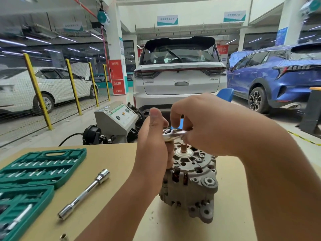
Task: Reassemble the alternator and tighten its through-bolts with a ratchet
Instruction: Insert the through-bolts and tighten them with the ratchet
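Grey metal alternator [190, 181] on the tan table [111, 159], near the middle, standing with its shaft end up. Left hand [152, 141] curled round something just above the alternator's left top side, thumb up; what sits inside the curl, hard to tell. Right hand [199, 122] over the top, fingers bent down and pinching the shiny ratchet [173, 133] by its head. Ratchet held flat just above the alternator's copper shaft tip.

To the left on the table, a long silver socket bar [84, 193], lying slanted and apart from the alternator. Further left, an open green tool case [34, 173] full of small bits. One small loose socket [64, 237] at the near edge.

Behind the table, a grey test box [115, 119] with dials and a green strip; writing too small to read. Far off, a white car [179, 75] seen from the back, with "X" letters on the right of its tailgate, blurry. A blue car [276, 75] on the right, another white car [46, 86] on the left behind yellow fence posts [37, 91]. A red box [116, 76] on the pillar and hanging signs [167, 20], words too blurred to read.
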`<action>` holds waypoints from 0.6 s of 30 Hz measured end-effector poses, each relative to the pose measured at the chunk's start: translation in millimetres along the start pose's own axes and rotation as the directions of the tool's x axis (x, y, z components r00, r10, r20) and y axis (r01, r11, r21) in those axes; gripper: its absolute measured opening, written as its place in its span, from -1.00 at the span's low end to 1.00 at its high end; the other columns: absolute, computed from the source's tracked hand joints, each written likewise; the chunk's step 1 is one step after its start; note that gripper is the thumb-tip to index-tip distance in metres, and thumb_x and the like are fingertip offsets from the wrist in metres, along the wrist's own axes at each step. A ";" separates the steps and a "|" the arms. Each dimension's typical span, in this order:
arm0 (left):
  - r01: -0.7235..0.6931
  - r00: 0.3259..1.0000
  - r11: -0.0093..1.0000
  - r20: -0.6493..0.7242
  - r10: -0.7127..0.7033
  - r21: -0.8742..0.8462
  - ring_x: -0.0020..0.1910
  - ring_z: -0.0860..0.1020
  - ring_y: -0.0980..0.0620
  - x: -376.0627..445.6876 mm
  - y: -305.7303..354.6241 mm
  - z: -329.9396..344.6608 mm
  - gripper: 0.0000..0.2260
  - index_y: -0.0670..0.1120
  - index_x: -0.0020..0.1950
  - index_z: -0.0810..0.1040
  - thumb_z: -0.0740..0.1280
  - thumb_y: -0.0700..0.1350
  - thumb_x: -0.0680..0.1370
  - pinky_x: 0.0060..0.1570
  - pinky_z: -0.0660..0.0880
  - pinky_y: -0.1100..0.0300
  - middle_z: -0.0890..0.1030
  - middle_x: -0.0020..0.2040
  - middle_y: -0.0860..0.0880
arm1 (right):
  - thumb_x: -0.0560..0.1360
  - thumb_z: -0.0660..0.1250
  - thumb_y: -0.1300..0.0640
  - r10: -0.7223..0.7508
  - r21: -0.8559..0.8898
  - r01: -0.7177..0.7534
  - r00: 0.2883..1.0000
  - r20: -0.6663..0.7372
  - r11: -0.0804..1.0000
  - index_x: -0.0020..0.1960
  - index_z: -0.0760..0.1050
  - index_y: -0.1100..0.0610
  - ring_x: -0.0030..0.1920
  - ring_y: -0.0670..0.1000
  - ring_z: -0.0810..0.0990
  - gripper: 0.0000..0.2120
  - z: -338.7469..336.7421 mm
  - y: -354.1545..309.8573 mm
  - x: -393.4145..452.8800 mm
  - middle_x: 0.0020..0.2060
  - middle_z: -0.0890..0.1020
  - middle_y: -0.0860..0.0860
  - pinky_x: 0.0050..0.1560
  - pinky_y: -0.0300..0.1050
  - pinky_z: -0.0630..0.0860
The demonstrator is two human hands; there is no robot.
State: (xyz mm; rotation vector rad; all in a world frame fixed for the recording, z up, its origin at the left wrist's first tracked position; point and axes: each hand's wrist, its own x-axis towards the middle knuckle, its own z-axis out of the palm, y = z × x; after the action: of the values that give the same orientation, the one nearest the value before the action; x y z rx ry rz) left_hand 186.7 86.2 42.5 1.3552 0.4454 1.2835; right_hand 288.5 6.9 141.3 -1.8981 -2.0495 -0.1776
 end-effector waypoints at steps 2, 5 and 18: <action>0.007 1.000 1.000 -0.025 -0.008 -0.005 -0.61 0.20 0.14 0.3 -1.3 0.1 -0.46 0.01 -0.10 0.52 0.14 0.47 0.50 -0.59 0.19 0.30 0.29 -0.55 0.12 | 0.47 0.41 0.11 -0.040 0.007 0.040 0.998 0.038 0.999 0.03 0.47 -0.19 -0.23 -0.21 0.50 -0.75 -3.7 -0.9 -4.4 -0.19 0.53 -0.21 -0.35 -0.30 0.43; 0.015 0.998 0.999 -0.064 -0.017 -0.029 -0.60 0.23 0.11 -0.1 -3.1 0.3 -0.46 0.03 -0.13 0.55 0.15 0.49 0.41 -0.59 0.21 0.28 0.29 -0.55 0.09 | 0.38 0.48 0.05 -0.060 0.057 0.055 0.994 0.092 0.997 0.02 0.45 -0.28 -0.25 -0.36 0.51 -0.66 -11.0 -1.4 -10.7 -0.15 0.52 -0.35 -0.44 -0.38 0.36; 0.127 0.992 0.987 -0.001 -0.128 -0.095 -0.57 0.14 0.06 3.0 2.4 -3.6 -0.36 -0.04 0.07 0.51 0.09 0.49 0.44 -0.50 0.15 0.30 0.23 -0.53 0.05 | 0.40 0.52 0.13 0.031 0.116 -0.036 0.999 0.040 0.993 -0.08 0.53 -0.11 -0.27 -0.17 0.59 -0.77 -10.6 6.0 -6.4 -0.20 0.61 -0.12 -0.34 -0.24 0.56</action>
State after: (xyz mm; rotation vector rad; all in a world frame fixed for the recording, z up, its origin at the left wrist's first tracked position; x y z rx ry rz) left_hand 183.6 89.7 44.9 1.2235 0.4635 1.1900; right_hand 296.5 -2.0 148.3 -1.8769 -2.0046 -0.0138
